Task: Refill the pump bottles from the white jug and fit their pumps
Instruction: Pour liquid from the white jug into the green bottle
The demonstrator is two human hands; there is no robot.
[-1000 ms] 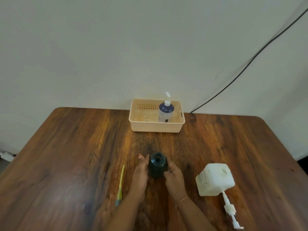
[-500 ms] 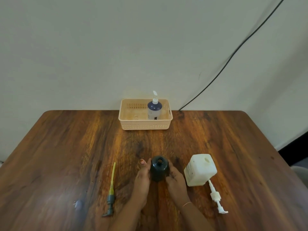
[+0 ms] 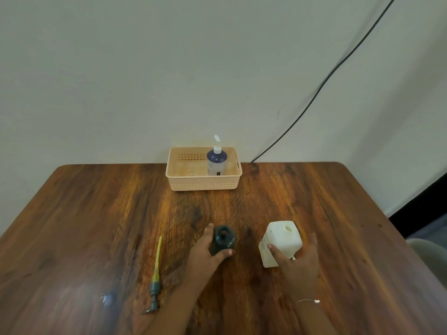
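Observation:
A dark open-necked pump bottle (image 3: 223,239) stands on the wooden table (image 3: 96,226). My left hand (image 3: 205,252) grips it, thumb in front and fingers on its left side. To the right stands the white jug (image 3: 280,240) with its mouth uncapped; my right hand (image 3: 298,259) wraps round its lower right side. A dark pump with a yellow tube (image 3: 154,279) lies flat to the left of the dark bottle. The white pump is mostly hidden under my right arm; only its tip (image 3: 316,301) shows.
A peach plastic basket (image 3: 188,184) stands at the table's far edge by the wall, holding a blue bottle with a white pump (image 3: 217,160). A black cable (image 3: 314,97) runs down the wall to the table's back edge.
My right hand has left the dark bottle and moved right onto the white jug. My left hand stays on the dark bottle. The camera has shifted.

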